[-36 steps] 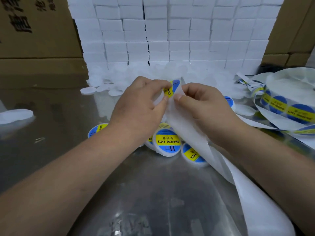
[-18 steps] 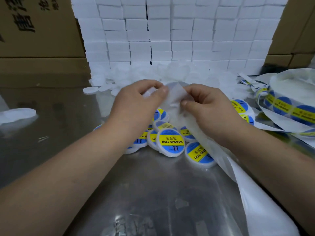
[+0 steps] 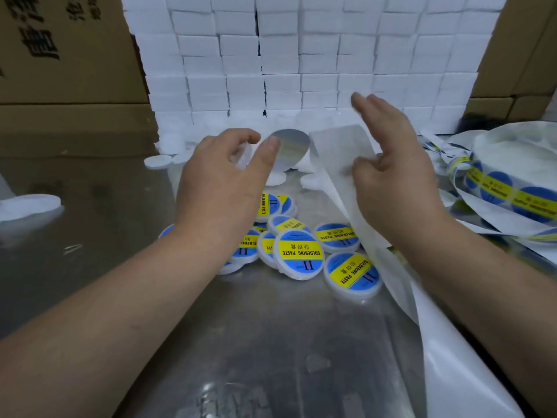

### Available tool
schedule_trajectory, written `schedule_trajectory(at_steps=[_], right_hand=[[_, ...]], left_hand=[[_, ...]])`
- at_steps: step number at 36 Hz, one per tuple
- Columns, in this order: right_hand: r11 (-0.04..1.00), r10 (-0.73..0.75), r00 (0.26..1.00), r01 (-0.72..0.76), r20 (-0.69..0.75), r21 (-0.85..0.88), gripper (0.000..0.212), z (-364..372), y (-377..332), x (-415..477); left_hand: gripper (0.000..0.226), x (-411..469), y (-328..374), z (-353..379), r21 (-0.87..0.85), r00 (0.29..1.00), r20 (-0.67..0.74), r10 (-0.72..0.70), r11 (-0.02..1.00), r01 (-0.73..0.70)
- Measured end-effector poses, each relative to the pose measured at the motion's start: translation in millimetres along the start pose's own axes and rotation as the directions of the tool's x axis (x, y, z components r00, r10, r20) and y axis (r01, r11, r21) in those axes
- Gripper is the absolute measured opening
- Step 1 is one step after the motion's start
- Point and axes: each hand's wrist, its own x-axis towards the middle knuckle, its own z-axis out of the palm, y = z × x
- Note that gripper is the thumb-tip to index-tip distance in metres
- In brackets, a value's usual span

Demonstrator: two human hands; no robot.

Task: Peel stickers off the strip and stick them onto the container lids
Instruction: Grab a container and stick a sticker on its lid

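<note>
Left hand is curled round a blank lid, and a peeled sticker clings to its thumb tip, grey back facing us, up above the worktop. Right hand pinches the bare backing strip just beside it, upper fingers splayed. Labelled lids lie heaped below, between the wrists, with the sticker roll off to the right.
</note>
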Motion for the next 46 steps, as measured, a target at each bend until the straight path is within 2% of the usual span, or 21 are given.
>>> schedule_trajectory(at_steps=[6, 8, 13, 16, 20, 23, 25, 29, 31, 34, 37, 42, 46], right_hand=[[0.995, -0.062, 0.998, 0.064, 0.02, -0.075, 0.041, 0.3, -0.1, 0.1], [0.993, -0.076, 0.996, 0.08, 0.04, -0.089, 0.037, 1.3, -1.5, -1.5], [0.991, -0.121, 0.993, 0.122, 0.012, -0.057, 0.041, 0.1, -4.4, 0.4], [0.995, -0.082, 0.996, 0.08, 0.036, 0.055, 0.04, 1.5, -3.8, -0.2], [0.985, -0.078, 0.994, 0.064, 0.08, 0.163, 0.047, 6.3, -5.6, -4.4], [0.966, -0.098, 0.988, 0.066, 0.12, 0.25, 0.062, 3.8, -7.2, -4.3], [0.959, -0.101, 0.985, 0.06, 0.136, 0.276, 0.061, 2.0, -8.9, -5.2], [0.97, -0.022, 0.994, -0.004, 0.104, 0.245, 0.045, 1.4, -12.4, -6.6], [0.975, 0.001, 0.991, -0.03, 0.131, 0.22, 0.039, 1.2, -12.4, -6.4], [0.969, 0.076, 0.978, -0.119, 0.196, 0.217, 0.035, 0.9, -14.5, -6.5], [0.945, 0.116, 0.972, -0.171, 0.203, 0.278, 0.021, -0.1, -17.4, -7.2], [0.867, 0.253, 0.946, -0.315, 0.202, 0.387, 0.039, -1.6, -15.4, -1.9], [0.835, 0.284, 0.934, -0.352, 0.216, 0.423, 0.038, -0.3, -17.8, -2.5]], left_hand=[[0.025, -0.8, -1.0, 0.7, 0.003, 1.0, 0.019, 0.005, 1.0, -0.005], [0.02, -1.1, -0.4, 1.1, 0.006, 1.0, 0.027, 0.002, 1.0, -0.002], [0.015, -4.5, 1.1, 1.7, 0.017, 0.996, 0.093, 0.002, 1.0, -0.004], [0.008, -7.3, 3.6, 3.3, -0.017, 0.989, 0.146, 0.009, 1.0, -0.007], [0.019, -8.2, 3.2, 4.6, -0.033, 0.985, 0.164, 0.048, 0.998, -0.044], [0.033, -8.6, 0.3, 4.9, -0.045, 0.988, 0.142, 0.056, 0.998, -0.05], [0.036, -9.4, -0.5, 5.6, -0.049, 0.991, 0.121, 0.052, 0.998, -0.046], [0.04, -7.6, -0.6, 3.7, -0.041, 0.997, 0.068, 0.037, 0.999, -0.034], [0.04, -6.9, -0.2, 1.7, -0.019, 0.997, 0.055, 0.059, 0.998, -0.058], [0.032, -7.0, 1.2, -0.3, 0.042, 0.991, 0.077, 0.111, 0.993, -0.114], [0.023, -6.7, 1.4, -0.7, 0.084, 0.982, 0.109, 0.153, 0.983, -0.163], [0.038, -6.7, 4.8, -1.5, 0.05, 0.977, 0.073, 0.199, 0.978, -0.203], [0.025, -5.8, 7.4, -4.0, 0.046, 0.973, 0.055, 0.224, 0.973, -0.227]])
